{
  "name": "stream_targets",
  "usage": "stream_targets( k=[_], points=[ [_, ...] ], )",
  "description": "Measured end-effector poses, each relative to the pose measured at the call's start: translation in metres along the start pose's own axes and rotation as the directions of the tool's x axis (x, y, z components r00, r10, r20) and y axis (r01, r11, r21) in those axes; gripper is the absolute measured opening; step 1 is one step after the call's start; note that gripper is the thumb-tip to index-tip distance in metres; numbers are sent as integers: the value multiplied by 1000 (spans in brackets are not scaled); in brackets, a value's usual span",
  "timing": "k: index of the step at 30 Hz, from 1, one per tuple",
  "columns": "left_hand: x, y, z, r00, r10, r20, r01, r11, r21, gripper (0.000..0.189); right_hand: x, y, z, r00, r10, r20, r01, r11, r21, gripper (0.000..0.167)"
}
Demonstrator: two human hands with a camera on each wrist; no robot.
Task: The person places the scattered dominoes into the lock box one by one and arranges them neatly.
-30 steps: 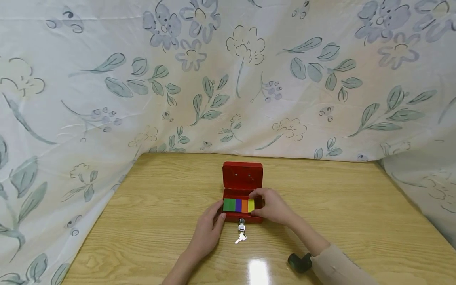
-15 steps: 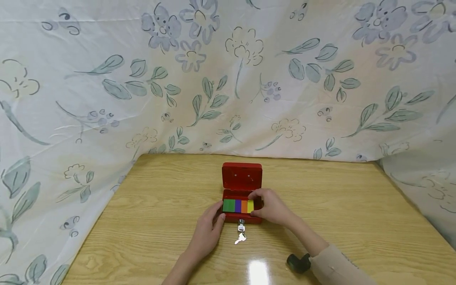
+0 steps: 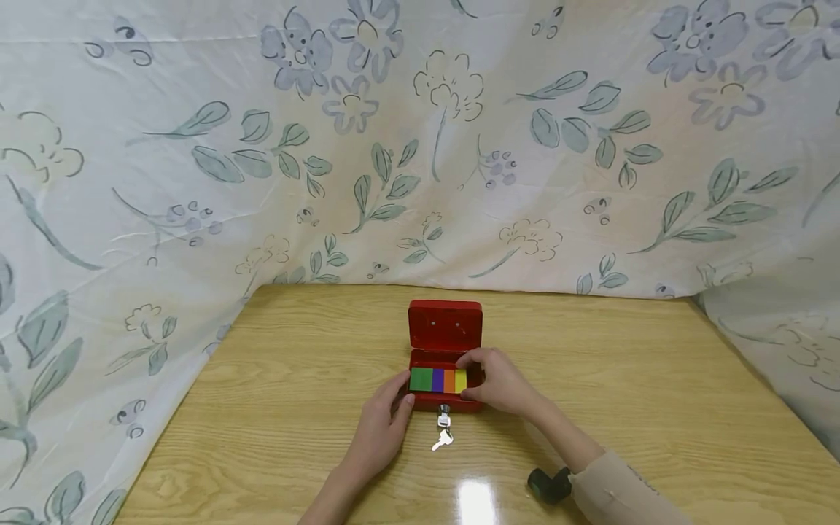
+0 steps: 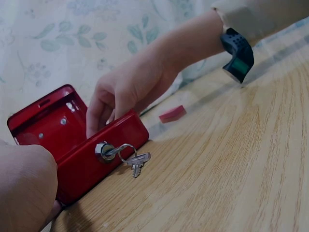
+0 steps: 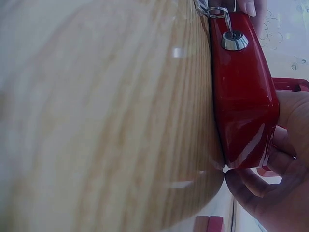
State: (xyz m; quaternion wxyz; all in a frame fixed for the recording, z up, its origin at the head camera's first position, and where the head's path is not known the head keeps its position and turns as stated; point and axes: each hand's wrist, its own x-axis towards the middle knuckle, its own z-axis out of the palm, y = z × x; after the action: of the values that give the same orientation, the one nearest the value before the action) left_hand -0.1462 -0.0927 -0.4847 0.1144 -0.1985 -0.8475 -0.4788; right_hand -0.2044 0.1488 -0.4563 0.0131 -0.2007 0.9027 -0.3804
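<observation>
A small red metal cash box (image 3: 446, 402) stands on the table with its lid (image 3: 445, 325) raised. A key (image 4: 137, 163) hangs by a ring from another key in the front lock (image 4: 104, 151). In the box lies a row of coloured blocks: green (image 3: 421, 379), purple (image 3: 437, 380), orange (image 3: 449, 380) and yellow (image 3: 461, 380). My left hand (image 3: 382, 423) holds the box's left end, thumb by the front corner. My right hand (image 3: 502, 380) reaches in at the right end, thumb and forefinger pinching the yellow block at its front and back ends. The left wrist view hides the blocks behind the front wall.
A loose red block (image 4: 173, 114) lies on the wooden table (image 3: 295, 343), right of the box. A dark device (image 3: 550, 485) is strapped at the right wrist, by the beige sleeve (image 3: 623, 488). Floral cloth (image 3: 420, 146) hangs behind the table and at its sides.
</observation>
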Motion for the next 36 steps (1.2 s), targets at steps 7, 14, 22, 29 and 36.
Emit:
stream_targets(
  k=[7,14,22,29,36],
  points=[
    [0,1,0,1000,7,-1,-7,1000,-15,42,0,0,0,1000,12,2,-12,1000,-6,34],
    [0,1,1,1000,12,-3,-12,999,-34,42,0,-1,0,1000,23,0,-23,1000,-3,33],
    [0,1,0,1000,12,-1,-12,1000,-27,42,0,1,2,1000,18,-4,-18,1000,3,34],
    [0,0,0,1000,2,7,-2,1000,-7,43,0,1,2,1000,19,-4,-19,1000,12,34],
    [-1,0,0,1000,-7,8,7,1000,5,43,0,1,2,1000,5,-1,-5,1000,16,34]
  ],
)
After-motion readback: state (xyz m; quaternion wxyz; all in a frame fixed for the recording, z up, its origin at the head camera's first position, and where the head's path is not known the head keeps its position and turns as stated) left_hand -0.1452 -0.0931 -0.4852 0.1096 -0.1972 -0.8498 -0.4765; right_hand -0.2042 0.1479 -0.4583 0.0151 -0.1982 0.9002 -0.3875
